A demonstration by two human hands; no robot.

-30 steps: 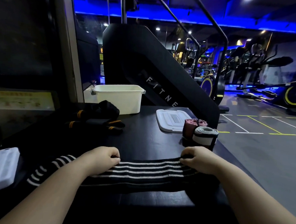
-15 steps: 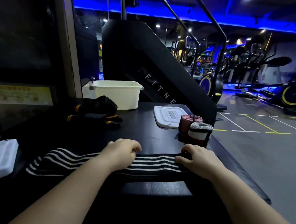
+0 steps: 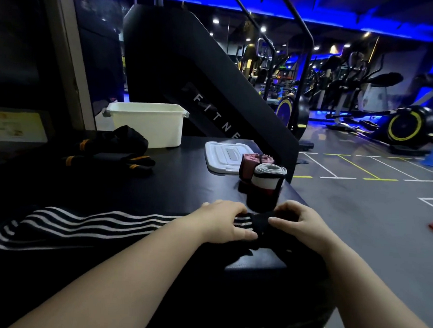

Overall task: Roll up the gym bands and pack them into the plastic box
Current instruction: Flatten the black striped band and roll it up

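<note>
The striped gym band (image 3: 82, 224) lay stretched across the near part of the black padded box (image 3: 184, 184), its left end flat and its right end bunched into a dark fold near the box's right edge. At the far side of that surface stood the white plastic box (image 3: 149, 127), open at the top, with a loose heap of black and orange bands (image 3: 111, 148) just in front of it to the left. The white lid (image 3: 223, 156) lay flat to the right. Touching its near corner stood a pink rolled band (image 3: 248, 165), and a grey and white rolled band (image 3: 267, 181) stood against that one. The left hand (image 3: 222, 222) clasped the stripes beside the fold, and the right hand (image 3: 300, 226) pinched the fold itself.
</note>
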